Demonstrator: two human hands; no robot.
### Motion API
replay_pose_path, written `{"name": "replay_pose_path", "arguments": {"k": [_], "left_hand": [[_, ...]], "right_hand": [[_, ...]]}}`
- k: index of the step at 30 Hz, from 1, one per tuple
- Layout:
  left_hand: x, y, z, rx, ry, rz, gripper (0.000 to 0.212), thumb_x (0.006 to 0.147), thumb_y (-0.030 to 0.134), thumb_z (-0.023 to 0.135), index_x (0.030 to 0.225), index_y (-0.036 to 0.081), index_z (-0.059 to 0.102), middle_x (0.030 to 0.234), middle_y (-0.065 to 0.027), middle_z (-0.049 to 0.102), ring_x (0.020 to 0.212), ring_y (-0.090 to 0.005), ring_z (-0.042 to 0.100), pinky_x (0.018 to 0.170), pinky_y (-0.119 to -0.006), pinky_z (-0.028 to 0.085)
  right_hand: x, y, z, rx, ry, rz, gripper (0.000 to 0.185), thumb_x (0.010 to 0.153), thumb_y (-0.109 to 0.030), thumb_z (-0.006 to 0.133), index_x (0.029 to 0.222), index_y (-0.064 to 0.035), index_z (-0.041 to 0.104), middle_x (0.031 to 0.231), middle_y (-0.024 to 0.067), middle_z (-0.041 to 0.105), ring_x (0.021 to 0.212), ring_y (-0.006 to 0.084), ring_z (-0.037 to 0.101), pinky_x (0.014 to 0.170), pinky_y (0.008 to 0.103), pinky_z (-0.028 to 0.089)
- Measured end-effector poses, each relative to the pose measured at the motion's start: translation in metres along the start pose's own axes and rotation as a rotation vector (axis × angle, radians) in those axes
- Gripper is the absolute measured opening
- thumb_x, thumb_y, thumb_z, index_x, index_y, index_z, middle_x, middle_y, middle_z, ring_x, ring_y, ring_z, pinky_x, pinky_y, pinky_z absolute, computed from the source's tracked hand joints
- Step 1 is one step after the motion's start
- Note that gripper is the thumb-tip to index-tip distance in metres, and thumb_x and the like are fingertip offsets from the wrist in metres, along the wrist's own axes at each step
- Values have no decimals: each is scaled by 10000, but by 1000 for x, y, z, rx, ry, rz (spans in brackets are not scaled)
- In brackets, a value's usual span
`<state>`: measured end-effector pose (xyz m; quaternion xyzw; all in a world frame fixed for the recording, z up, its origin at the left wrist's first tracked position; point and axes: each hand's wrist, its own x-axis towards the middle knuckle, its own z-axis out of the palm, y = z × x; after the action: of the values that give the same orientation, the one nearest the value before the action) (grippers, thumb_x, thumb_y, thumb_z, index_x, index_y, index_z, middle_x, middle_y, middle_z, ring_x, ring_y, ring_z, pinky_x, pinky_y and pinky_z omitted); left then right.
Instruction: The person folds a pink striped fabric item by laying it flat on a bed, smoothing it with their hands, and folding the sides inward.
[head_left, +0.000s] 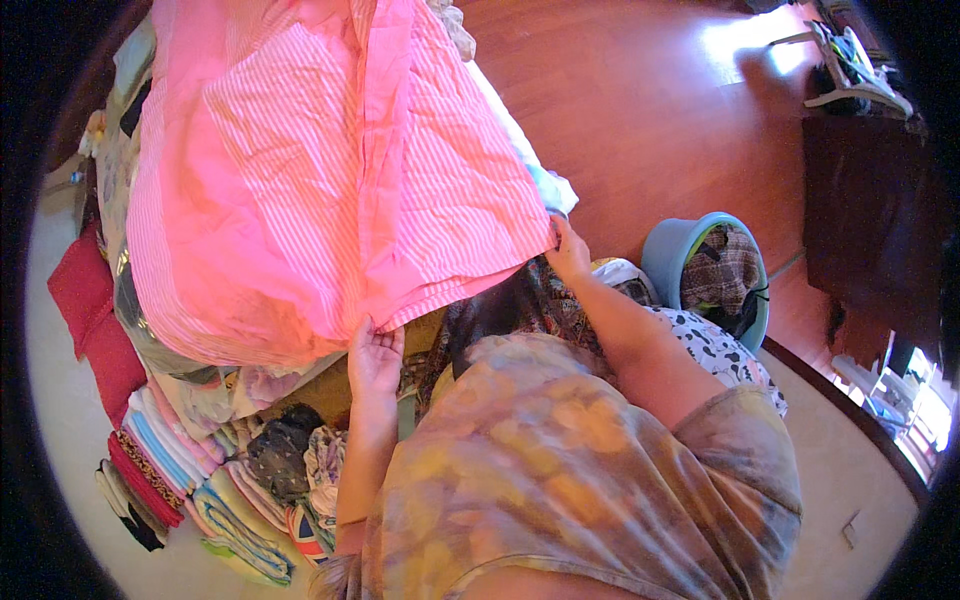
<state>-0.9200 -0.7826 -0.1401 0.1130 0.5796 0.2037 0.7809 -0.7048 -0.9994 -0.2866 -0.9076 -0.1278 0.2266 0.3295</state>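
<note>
A large pink cloth (277, 187) with white-striped panels is spread out before me, creased and partly folded over itself. Its near edge hangs towards my body. At the middle of that edge, my left hand (377, 354) grips the hem, palm turned up. My right hand (568, 247) pinches the corner at the right end. Between the two hands the striped hem is stretched fairly straight. Under the cloth's right side, a strip of white and pale blue fabric (553, 191) shows. What lies beneath the rest of the cloth is mostly hidden.
A blue tub (664, 247) holding a brown plaid cloth (720, 270) stands to the right on the reddish wooden floor (615, 97). Stacks of folded textiles (161, 442) lie at the lower left, near a red cushion-like item (86, 289). A spotted white fabric (712, 345) is beside my right arm.
</note>
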Motion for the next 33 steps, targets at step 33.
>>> {"name": "replay_pose_path", "arguments": {"k": [33], "left_hand": [[-83,35,29,-39,-216,596,177,725,86,581,888,81,512,848,-31,566,752,-149,548,647,-286,450]], "right_hand": [[35,-133,-171,462,120,-371,372,643,33,393,953,-56,579,680,66,591,542,141,538,478,260,436]]}}
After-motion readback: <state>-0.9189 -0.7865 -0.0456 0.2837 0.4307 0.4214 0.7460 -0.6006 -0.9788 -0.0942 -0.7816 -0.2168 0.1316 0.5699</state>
